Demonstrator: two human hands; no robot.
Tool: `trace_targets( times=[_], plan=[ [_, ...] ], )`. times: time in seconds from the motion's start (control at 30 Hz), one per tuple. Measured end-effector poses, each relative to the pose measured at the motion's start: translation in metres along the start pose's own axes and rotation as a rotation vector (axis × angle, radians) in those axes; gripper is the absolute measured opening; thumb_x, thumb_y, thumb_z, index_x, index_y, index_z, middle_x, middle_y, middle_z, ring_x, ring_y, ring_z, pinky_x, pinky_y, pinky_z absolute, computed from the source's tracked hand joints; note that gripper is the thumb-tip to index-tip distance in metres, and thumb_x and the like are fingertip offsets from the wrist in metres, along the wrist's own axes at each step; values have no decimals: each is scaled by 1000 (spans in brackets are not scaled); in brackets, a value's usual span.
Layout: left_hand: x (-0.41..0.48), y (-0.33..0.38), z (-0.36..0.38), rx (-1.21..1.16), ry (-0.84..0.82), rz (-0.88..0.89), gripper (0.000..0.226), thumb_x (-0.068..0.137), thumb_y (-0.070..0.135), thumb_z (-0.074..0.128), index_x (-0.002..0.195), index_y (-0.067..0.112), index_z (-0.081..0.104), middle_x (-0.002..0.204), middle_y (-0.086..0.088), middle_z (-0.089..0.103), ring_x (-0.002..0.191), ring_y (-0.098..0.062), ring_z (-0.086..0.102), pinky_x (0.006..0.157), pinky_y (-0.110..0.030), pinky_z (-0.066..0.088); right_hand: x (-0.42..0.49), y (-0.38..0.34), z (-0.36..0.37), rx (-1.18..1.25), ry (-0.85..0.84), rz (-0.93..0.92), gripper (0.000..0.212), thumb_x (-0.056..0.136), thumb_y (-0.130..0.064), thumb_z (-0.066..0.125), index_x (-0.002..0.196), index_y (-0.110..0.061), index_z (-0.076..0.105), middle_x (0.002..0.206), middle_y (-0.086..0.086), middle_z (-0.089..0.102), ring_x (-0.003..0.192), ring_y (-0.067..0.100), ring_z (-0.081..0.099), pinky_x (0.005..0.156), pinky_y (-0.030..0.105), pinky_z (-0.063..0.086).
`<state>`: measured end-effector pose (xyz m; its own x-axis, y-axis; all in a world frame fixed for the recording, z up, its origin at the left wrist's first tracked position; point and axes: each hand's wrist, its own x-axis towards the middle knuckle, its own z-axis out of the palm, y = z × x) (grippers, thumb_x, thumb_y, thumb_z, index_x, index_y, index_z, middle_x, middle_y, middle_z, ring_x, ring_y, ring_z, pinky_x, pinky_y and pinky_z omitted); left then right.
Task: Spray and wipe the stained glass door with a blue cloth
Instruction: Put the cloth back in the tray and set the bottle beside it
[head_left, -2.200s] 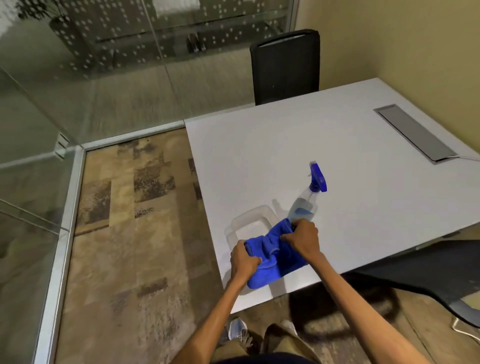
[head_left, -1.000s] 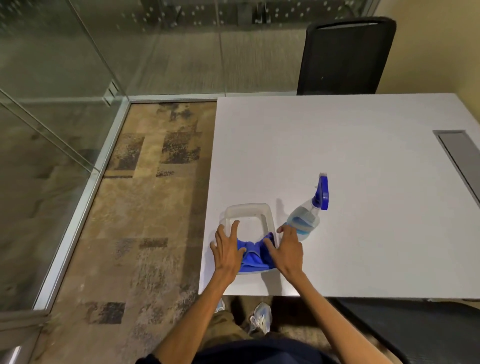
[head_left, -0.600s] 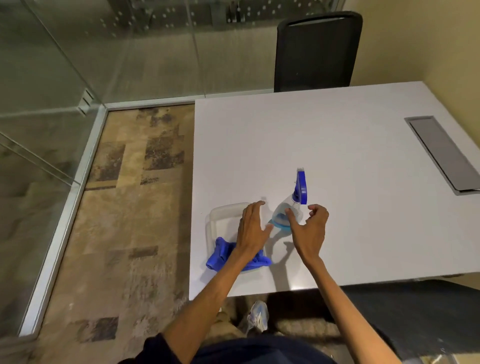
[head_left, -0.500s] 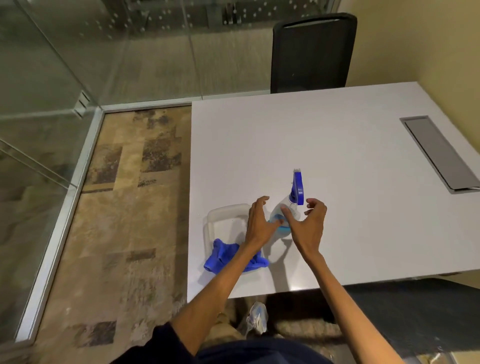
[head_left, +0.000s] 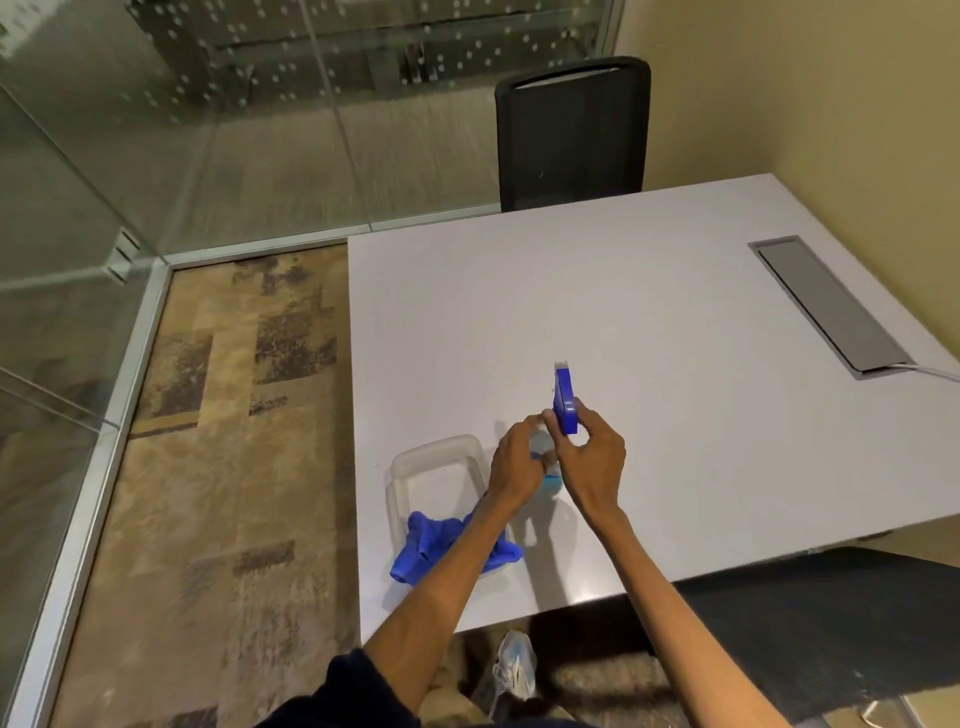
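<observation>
A clear spray bottle with a blue trigger head (head_left: 565, 402) stands on the white table (head_left: 649, 322). My left hand (head_left: 514, 462) wraps the bottle's body from the left. My right hand (head_left: 592, 462) curls around its neck just under the blue head. The blue cloth (head_left: 441, 545) lies crumpled in the near end of a clear plastic tray (head_left: 436, 454), partly under my left forearm. Glass walls (head_left: 218, 130) with dotted frosting rise at the left and back.
A black chair (head_left: 571, 135) stands at the table's far edge. A grey cable hatch (head_left: 826, 306) is set into the table at the right. Patterned carpet (head_left: 223, 415) runs between table and glass. Another dark chair (head_left: 831, 613) sits at the near right.
The cloth was let go into the tray. Both hands moved from the cloth to the spray bottle and closed on it; the bottle now stands more upright.
</observation>
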<state>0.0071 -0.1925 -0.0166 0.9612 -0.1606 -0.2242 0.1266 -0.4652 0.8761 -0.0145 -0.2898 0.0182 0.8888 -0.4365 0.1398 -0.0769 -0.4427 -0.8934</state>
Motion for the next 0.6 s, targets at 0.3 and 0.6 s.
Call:
trace_targets(
  times=[0.3,0.6],
  plan=[
    [-16,24,-7,-52,108,141,24,95,19,53,118,11,52,100,-9,65,82,-31,64,74,-34,59,-1,-32,-7,-87,130,-168,47,86,-38,73,122,-8,69,96,9,77,72,24,70,67,8,41],
    [-35,48,-41,-102,237,159,43,93,45,47,119,13,56,99,-4,63,86,-19,62,80,-29,56,2,-80,-1,21,171,-301,43,85,-39,72,114,-8,73,87,10,77,63,24,68,60,35,56]
  ],
)
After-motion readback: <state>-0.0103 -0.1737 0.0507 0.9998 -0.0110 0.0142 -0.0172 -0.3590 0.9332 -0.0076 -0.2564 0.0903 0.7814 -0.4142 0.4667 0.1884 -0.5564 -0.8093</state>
